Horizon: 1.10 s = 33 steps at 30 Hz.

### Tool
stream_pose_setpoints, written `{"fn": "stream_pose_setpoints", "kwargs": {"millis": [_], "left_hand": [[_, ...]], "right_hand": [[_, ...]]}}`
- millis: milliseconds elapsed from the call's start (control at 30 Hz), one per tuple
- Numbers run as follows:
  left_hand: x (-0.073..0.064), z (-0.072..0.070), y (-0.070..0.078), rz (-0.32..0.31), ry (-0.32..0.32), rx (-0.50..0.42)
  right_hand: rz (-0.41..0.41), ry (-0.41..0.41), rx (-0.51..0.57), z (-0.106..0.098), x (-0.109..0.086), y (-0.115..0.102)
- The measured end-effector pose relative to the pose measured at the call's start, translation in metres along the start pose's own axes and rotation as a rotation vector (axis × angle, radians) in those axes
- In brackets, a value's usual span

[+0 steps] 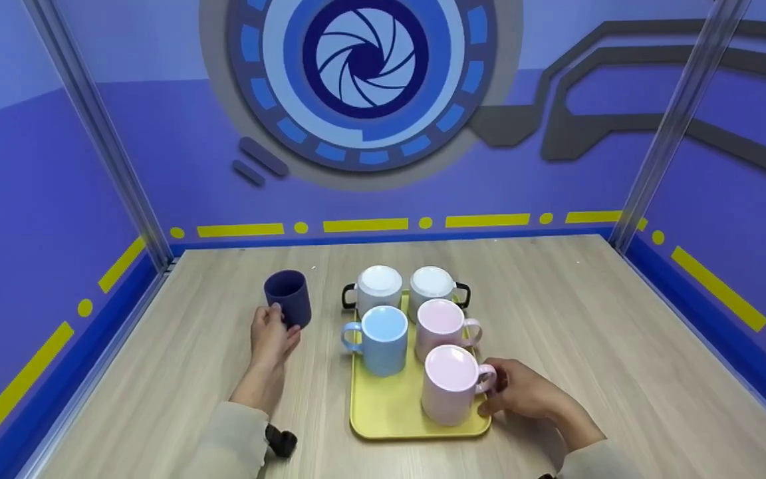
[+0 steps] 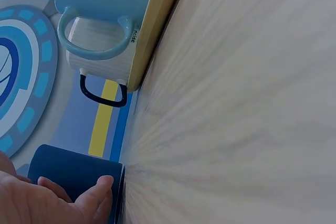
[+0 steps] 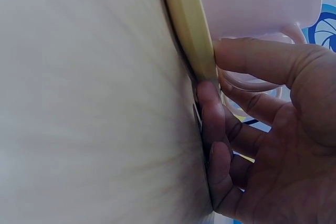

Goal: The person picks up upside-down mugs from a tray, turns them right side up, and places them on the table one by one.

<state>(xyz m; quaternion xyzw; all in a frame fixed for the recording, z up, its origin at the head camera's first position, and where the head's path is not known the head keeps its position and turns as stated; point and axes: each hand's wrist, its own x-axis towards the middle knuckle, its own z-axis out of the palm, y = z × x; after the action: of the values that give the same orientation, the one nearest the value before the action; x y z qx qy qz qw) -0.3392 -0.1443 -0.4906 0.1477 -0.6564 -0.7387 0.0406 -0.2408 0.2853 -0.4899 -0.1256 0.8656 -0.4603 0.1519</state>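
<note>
A dark navy cup (image 1: 296, 303) stands on the table at the left. My left hand (image 1: 271, 342) holds its near side, thumb and fingers against the wall; the left wrist view shows the hand (image 2: 68, 200) along the cup (image 2: 73, 169). On a yellow tray (image 1: 383, 412) stand a light blue mug (image 1: 384, 349), two pink mugs (image 1: 448, 396) and two white mugs (image 1: 380, 287) with black handles. My right hand (image 1: 529, 392) grips the tray's right edge beside the nearest pink mug's handle. In the right wrist view its thumb lies on the tray rim (image 3: 191, 24), with fingers curled at the underside.
A wood-grain table (image 1: 157, 372) carries everything. Blue-purple printed panels (image 1: 370, 199) wall it at the back and both sides, with metal posts (image 1: 100, 133) at the corners. A black strap piece (image 1: 281, 440) hangs at the left cuff.
</note>
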Motion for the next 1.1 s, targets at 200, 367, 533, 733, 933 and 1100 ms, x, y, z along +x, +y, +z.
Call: {"fn": "stream_pose_setpoints", "kwargs": {"millis": [200, 367, 533, 733, 933, 1100], "left_hand": [[-0.002, -0.002, 0.002, -0.005, -0.013, 0.010], [-0.002, -0.005, 0.006, -0.005, -0.042, 0.066], [-0.007, -0.010, 0.006, -0.009, -0.036, 0.133], [-0.016, -0.012, 0.005, 0.075, 0.071, 0.309], [-0.032, -0.008, 0.011, 0.235, 0.172, 0.496], [-0.051, -0.004, 0.013, 0.314, 0.159, 0.510]], "right_hand": [[-0.009, 0.010, -0.024, -0.001, 0.000, -0.001], [-0.015, 0.009, -0.024, -0.002, 0.000, -0.001], [-0.023, 0.001, -0.004, -0.001, 0.001, 0.000], [-0.021, -0.004, 0.013, 0.000, 0.000, 0.001], [-0.024, 0.004, -0.006, -0.001, -0.001, 0.000], [-0.034, 0.009, -0.008, 0.000, -0.003, 0.002]]}}
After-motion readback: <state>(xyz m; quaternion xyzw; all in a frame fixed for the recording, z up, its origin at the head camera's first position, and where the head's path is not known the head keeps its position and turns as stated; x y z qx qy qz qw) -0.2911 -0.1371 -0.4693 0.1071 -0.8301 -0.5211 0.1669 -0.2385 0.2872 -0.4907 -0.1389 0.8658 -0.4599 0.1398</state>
